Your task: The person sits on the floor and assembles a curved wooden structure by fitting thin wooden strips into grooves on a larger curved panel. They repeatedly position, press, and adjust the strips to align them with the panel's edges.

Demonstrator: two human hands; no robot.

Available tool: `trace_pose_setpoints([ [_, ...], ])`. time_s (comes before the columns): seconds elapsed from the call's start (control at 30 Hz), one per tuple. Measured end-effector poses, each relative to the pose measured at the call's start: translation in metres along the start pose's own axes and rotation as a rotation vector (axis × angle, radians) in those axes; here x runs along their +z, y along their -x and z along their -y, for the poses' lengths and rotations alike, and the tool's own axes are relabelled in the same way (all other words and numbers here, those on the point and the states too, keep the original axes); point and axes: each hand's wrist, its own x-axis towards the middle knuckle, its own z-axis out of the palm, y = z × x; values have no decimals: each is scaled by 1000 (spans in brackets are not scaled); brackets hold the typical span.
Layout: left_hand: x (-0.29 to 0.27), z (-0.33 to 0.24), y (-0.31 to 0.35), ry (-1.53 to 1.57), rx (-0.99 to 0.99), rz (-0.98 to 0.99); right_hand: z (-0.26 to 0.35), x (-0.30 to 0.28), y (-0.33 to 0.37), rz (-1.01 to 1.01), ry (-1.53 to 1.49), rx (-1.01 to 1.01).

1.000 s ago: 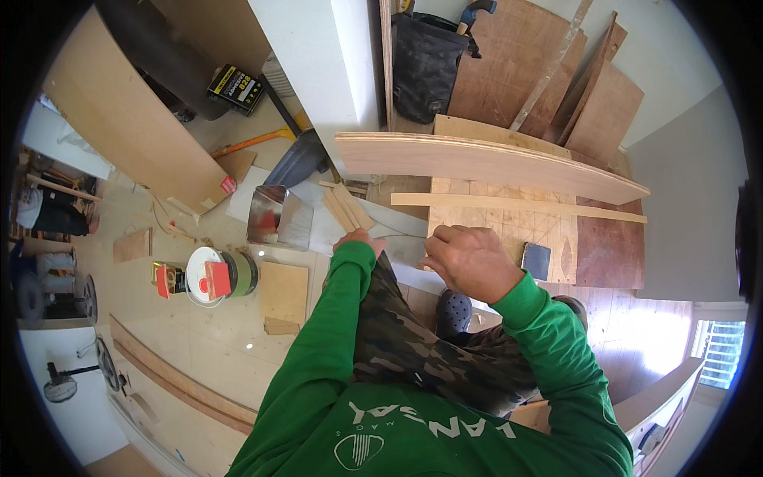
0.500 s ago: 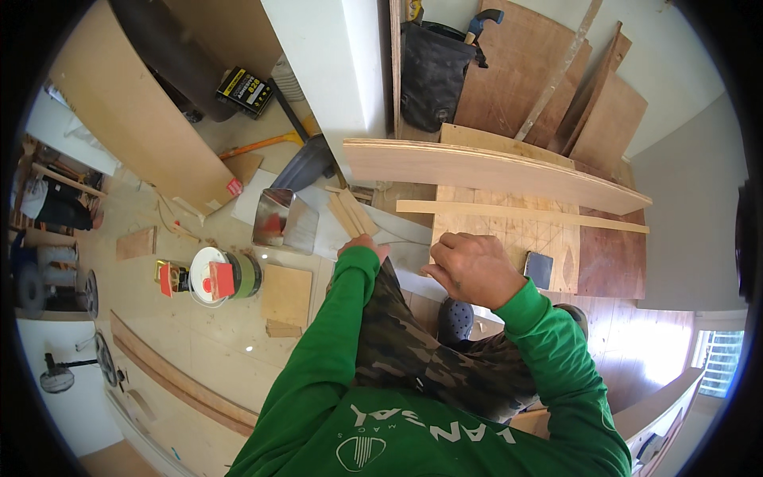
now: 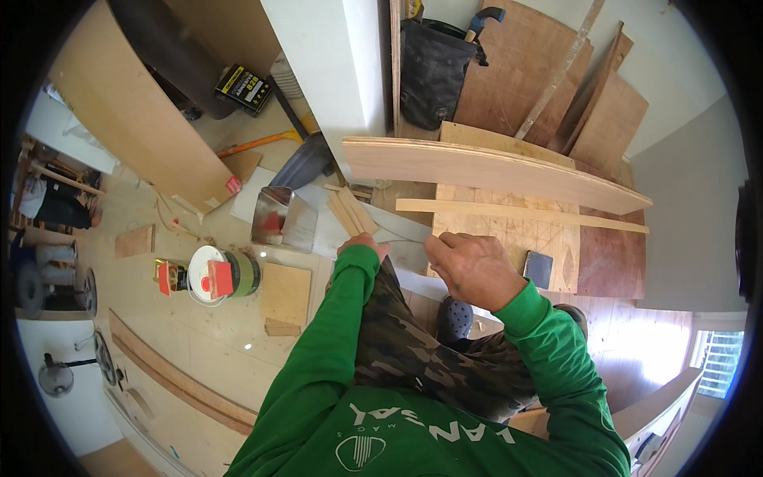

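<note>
Black tool bag [image 3: 430,75] holds a hammer [image 3: 482,17] — handle poking out.

Both hands reach forward, left hand [image 3: 362,242] mostly hidden, right hand [image 3: 474,269] knuckles-up.

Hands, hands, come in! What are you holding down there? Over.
Left hand on thin wood strips. Right hand flat on a grey sheet, beside the marked plywood board. Small dark block close to the right hand. Over.
</note>
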Motion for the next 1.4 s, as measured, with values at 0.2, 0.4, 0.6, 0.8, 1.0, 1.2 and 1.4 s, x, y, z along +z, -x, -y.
trace_pose_setpoints([
  [0.2,3,0,-4,-11,2,-2,0,1,2,-8,14,-2],
  [0.4,5,1,-4,-5,0,-24,-1,1,2,1,23,-10],
  [0.6,1,0,-2,-2,-15,5,1,1,2,-6,14,-8],
  [0.8,-2,-2,1,5,-26,15,1,1,2,-15,21,-13],
  [1.0,-2,-2,2,7,-24,8,1,0,3,-11,9,-9],
  [1.2,-2,-1,3,1,-15,-8,1,1,3,-2,12,-10],
  [1.4,-1,-1,1,1,0,8,0,2,4,-30,-17,-5],
])
